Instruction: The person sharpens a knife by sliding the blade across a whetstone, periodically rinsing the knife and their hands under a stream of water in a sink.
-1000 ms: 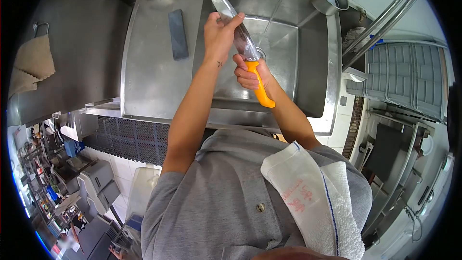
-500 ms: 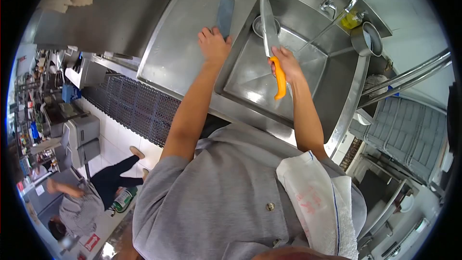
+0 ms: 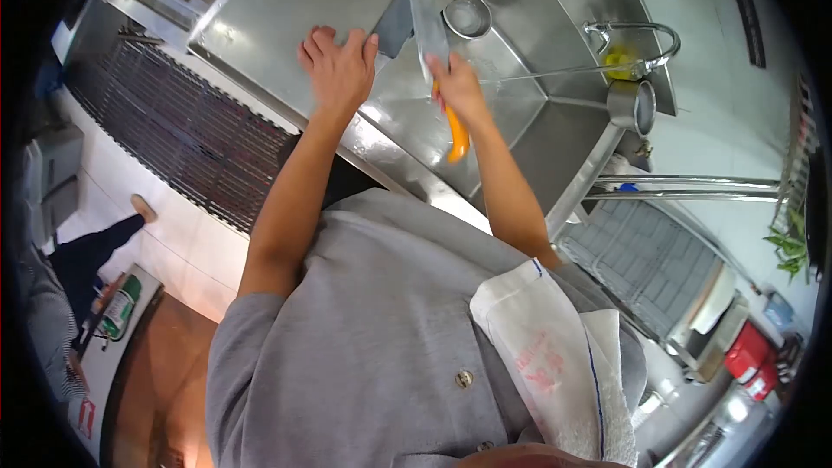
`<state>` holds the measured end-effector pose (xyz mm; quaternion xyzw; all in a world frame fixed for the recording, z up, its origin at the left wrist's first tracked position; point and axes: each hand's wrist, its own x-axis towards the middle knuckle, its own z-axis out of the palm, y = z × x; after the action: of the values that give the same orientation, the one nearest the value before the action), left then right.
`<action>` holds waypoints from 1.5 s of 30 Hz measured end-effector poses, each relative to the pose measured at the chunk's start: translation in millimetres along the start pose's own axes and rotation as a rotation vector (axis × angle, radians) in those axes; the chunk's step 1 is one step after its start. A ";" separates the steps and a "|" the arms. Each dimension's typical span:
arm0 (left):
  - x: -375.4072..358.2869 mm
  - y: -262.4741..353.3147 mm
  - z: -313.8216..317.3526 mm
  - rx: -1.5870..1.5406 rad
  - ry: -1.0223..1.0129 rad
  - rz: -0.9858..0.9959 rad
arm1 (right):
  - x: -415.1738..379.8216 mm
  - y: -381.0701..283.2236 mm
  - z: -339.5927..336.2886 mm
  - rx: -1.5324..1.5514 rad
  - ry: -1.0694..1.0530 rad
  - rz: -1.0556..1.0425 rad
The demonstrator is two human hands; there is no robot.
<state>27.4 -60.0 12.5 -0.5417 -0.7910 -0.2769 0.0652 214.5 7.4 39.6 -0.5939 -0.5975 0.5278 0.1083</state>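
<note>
L hand (image 3: 336,65) flat, grasping nothing, fingers touching near end of whetstone (image 3: 396,17), which runs far-right; R hand (image 3: 457,87) clenched on knife (image 3: 426,13), blade just right of stone over sink (image 3: 555,61)

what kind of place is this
Most likely a commercial kitchen's wash area: a deep stainless steel sink with a running tap, a steel counter, and the right hand holding an orange-handled knife beside a sharpening stone.

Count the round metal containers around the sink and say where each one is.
2. One metal bowl sits at the sink's far corner, beyond the knife blade. One metal pot stands on the rim below the faucet. Others may lie out of view.
</note>
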 end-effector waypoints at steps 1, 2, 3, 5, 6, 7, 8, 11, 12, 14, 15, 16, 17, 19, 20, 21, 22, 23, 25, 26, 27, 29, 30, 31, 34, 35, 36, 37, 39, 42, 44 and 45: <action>-2.4 0.8 0.6 -0.018 -0.007 -0.036 | -32.2 9.8 0.6 -0.042 -0.027 0.050; -2.9 1.7 1.9 -0.004 -0.013 -0.024 | -53.6 15.6 -1.6 -0.088 -0.056 0.093; 0.1 0.8 2.7 0.018 -0.014 -0.013 | -49.9 17.4 -3.9 -0.126 -0.073 0.090; 4.1 -2.5 2.3 -0.006 -0.057 -0.030 | -50.1 25.2 -3.0 -0.052 -0.027 0.138; 0.9 -1.8 1.6 -0.030 -0.105 -0.008 | -30.5 17.0 -5.0 -0.059 0.003 0.085; -0.8 -1.4 2.9 -0.040 -0.115 -0.012 | 7.0 -2.0 -8.4 -0.066 0.035 0.022; 1.1 -2.7 4.6 -0.035 -0.106 -0.001 | 40.4 -23.0 -10.1 -0.049 0.072 -0.004; 0.6 -3.9 3.4 -0.034 -0.112 0.016 | 69.3 -49.1 -7.3 -0.041 0.166 -0.011; 3.3 -3.4 4.0 -0.035 -0.109 0.014 | 70.8 -52.3 -7.1 -0.057 0.218 -0.011; 6.0 -2.9 3.6 -0.036 -0.097 0.012 | 23.8 -12.3 -7.7 -0.131 0.164 0.006; 4.0 -3.3 2.0 -0.024 -0.093 0.008 | -8.6 6.9 -7.7 -0.175 0.121 0.037; 1.6 -2.0 0.1 -0.030 -0.097 -0.010 | -52.7 9.9 -6.8 -0.178 0.082 0.106; 1.5 -0.6 -2.2 -0.054 -0.130 -0.022 | -77.2 8.7 -6.4 -0.177 0.038 0.170; 4.9 -6.2 -1.4 -0.068 -0.165 -0.020 | -56.5 -8.4 -12.7 -0.165 -0.001 0.183; 3.6 -5.8 -0.6 -0.053 -0.167 -0.017 | -47.2 -11.1 -16.0 -0.146 -0.019 0.212; 3.2 -3.1 0.6 -0.042 -0.162 -0.014 | -11.0 -8.6 -15.6 -0.183 0.053 0.088; 4.9 -1.8 1.2 -0.047 -0.156 -0.003 | 18.5 -27.1 -15.0 -0.143 0.084 0.044; 4.8 -2.5 0.5 -0.038 -0.155 0.002 | 44.0 -50.3 -13.3 -0.105 0.106 -0.003; 2.9 -2.9 -1.3 -0.026 -0.158 0.015 | 84.4 -62.4 -9.3 -0.019 0.221 0.030; 2.9 -3.0 -0.6 -0.033 -0.124 0.021 | 74.3 -58.5 -9.7 -0.013 0.229 0.029; 5.8 -3.4 0.8 -0.045 -0.086 0.022 | 53.6 -48.9 -10.7 -0.076 0.182 0.005; 8.2 -3.4 -1.4 -0.066 -0.120 -0.003 | 1.8 -9.0 -12.2 -0.212 0.103 0.050; 5.2 -2.4 -3.1 -0.081 -0.165 -0.029 | -33.4 9.3 -13.4 -0.240 0.044 0.143; 3.0 -0.7 -3.8 -0.079 -0.165 -0.050 | -72.1 3.5 -11.4 -0.216 0.017 0.225; 3.4 -4.0 -3.6 -0.065 -0.195 -0.012 | -54.1 -8.9 -12.7 -0.193 -0.006 0.229; 2.6 -4.1 -1.7 -0.066 -0.175 -0.009 | -29.9 -10.9 -17.3 -0.207 0.014 0.165; 4.5 -3.3 0.5 -0.067 -0.145 -0.008 | 3.4 -22.4 -13.7 -0.164 0.063 0.074; 6.7 -3.0 1.5 -0.066 -0.139 0.001 | 42.0 -39.4 -13.1 -0.150 0.106 0.051; 4.5 -3.5 -0.2 -0.061 -0.109 0.021 | 70.1 -52.1 -10.2 -0.128 0.148 0.036; 5.0 -3.1 -0.2 -0.090 -0.108 0.007 | 54.2 -47.6 -11.0 -0.123 0.154 0.046; 6.6 -2.7 0.5 -0.097 -0.105 -0.007 | -23.2 -9.5 -7.5 -0.159 0.067 0.107; 5.2 -2.7 0.1 -0.092 -0.111 -0.012 | -56.9 0.0 -6.6 -0.183 0.017 0.128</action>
<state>22.9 -56.4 13.6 -0.5540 -0.7830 -0.2829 -0.0053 235.0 -36.1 70.7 -0.6429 -0.6028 0.4719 0.0249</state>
